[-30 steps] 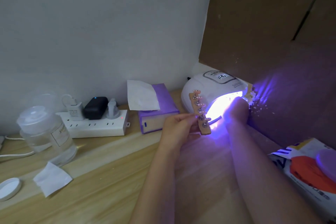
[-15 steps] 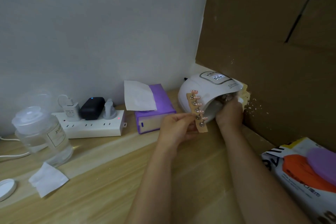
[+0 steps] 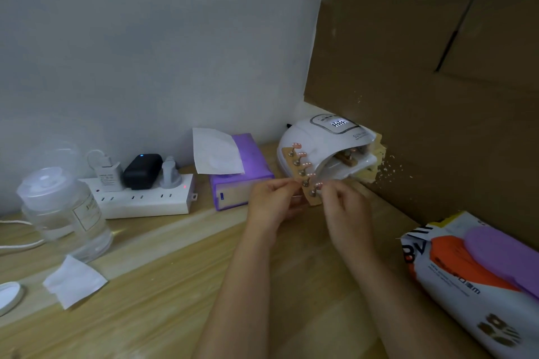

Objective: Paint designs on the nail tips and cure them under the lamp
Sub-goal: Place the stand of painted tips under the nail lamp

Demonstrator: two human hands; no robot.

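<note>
Wooden nail-tip strip stands tilted, top leaning left toward the lamp; left hand pinches it, right hand pinches its lowest tip.

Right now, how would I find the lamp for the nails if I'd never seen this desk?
Look at the big brown cardboard standing at the right of the desk. Tucked against its bottom edge sits the lamp, right of the purple box. It is the only white dome here, with a small lit screen on top.
</note>
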